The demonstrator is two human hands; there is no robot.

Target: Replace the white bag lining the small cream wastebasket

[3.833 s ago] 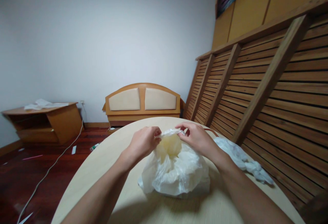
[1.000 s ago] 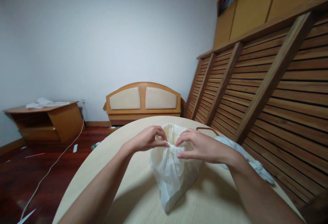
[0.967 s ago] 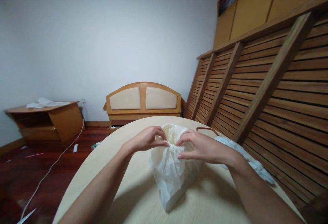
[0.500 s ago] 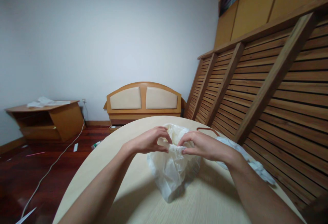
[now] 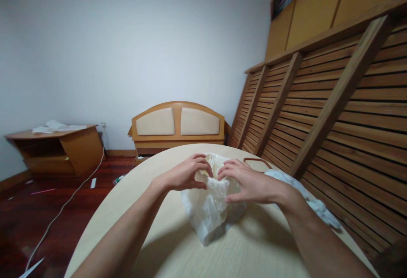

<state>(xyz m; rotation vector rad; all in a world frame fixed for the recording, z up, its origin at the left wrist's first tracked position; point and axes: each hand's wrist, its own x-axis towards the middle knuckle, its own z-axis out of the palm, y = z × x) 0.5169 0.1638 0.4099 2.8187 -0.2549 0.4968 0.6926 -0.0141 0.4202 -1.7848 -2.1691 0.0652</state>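
Note:
A thin, crumpled white plastic bag (image 5: pixel 206 216) stands partly gathered on the round table, its mouth facing up. My left hand (image 5: pixel 187 174) curls over the left side of the mouth, thumb outside and fingers at the inner edge, closed on the plastic. At the right side of the mouth, my right hand (image 5: pixel 248 181) has its fingers and thumb spread apart. Those fingertips reach over the rim while the thumb lies against the outside. Part of the bag's far side is hidden behind my hands.
The pale round table (image 5: pixel 127 214) fills the foreground. On its right lie a whitish-blue crumpled cloth or bag (image 5: pixel 318 210) and a brown strap or handle (image 5: pixel 257 159). A slatted wooden frame (image 5: pixel 333 142) leans close on the right. A cable (image 5: pixel 68 201) crosses the floor at left.
My right hand has loosened its pinch on the bag's rim and spread its fingers. The bag's lower tip has shifted slightly up and left. My left hand stays nearly still.

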